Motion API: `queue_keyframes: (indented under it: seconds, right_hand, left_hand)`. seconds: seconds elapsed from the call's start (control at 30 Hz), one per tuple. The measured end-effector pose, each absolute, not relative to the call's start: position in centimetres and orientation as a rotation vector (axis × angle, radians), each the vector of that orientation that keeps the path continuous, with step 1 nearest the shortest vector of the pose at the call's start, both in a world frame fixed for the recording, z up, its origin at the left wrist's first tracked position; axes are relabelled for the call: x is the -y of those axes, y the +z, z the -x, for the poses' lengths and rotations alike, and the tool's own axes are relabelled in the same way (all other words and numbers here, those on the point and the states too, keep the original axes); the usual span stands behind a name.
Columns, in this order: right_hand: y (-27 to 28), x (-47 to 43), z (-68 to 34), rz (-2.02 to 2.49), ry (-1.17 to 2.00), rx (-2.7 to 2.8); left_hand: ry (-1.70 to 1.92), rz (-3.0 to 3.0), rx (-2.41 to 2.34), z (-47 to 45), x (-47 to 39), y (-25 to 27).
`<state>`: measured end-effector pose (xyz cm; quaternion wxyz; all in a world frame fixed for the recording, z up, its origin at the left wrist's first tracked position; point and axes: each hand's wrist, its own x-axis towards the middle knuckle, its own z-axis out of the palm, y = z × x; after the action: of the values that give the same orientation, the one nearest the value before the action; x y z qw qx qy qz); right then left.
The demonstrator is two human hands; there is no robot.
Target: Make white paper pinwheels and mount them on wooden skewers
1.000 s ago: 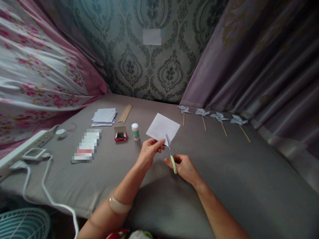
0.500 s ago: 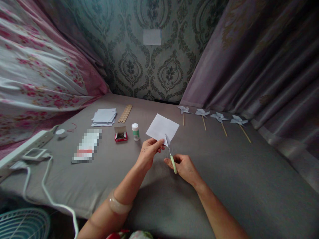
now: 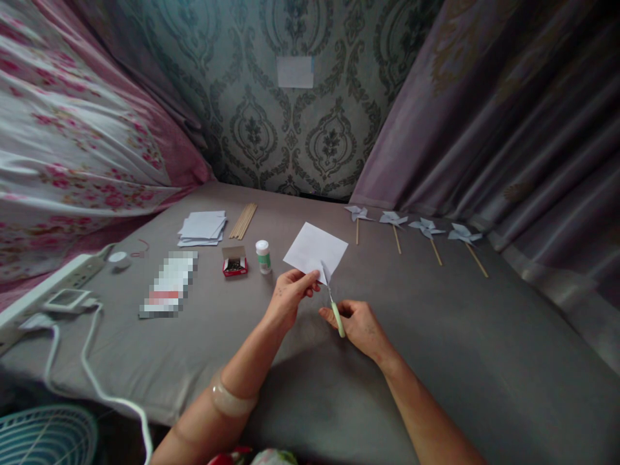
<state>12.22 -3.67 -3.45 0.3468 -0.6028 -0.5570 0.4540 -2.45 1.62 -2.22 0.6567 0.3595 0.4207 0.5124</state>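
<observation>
My left hand [image 3: 296, 290] pinches the near corner of a square white sheet of paper [image 3: 314, 248], holding it above the grey-covered surface. In my right hand [image 3: 356, 323] is a pair of scissors [image 3: 338, 318] with light green handles. Its blades are at the paper's near corner, where a slit runs inward from the edge. My right fingers are closed around the handles, partly hidden. Just left of the paper stands a small white-capped bottle with a green label [image 3: 263, 258]. Beside it sits an open red box [image 3: 235, 265] of small dark pieces.
Paper pinwheels on sticks [image 3: 426, 231] lie in a row at the back right. At the back left are a stack of white paper [image 3: 202, 227] and several wooden sticks [image 3: 243, 221]. A power strip [image 3: 77, 274] with white cables runs along the left edge.
Very little differs. The scissor blades look slightly closer together at the slit, and both hands stay in the same place.
</observation>
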Motion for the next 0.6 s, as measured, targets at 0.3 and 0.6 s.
queue_keyframes:
  seconds: [0.3,0.6]
  right_hand:
    - [-3.33,3.71,-12.26,1.553,1.173,1.461]
    - [-3.34,3.66,-12.22,1.591,1.189,1.466]
  left_hand:
    - [1.158,-0.8,-0.943,2.51,-1.64,-2.16]
    - [1.136,-0.691,-0.883,2.52,-1.72,-2.26]
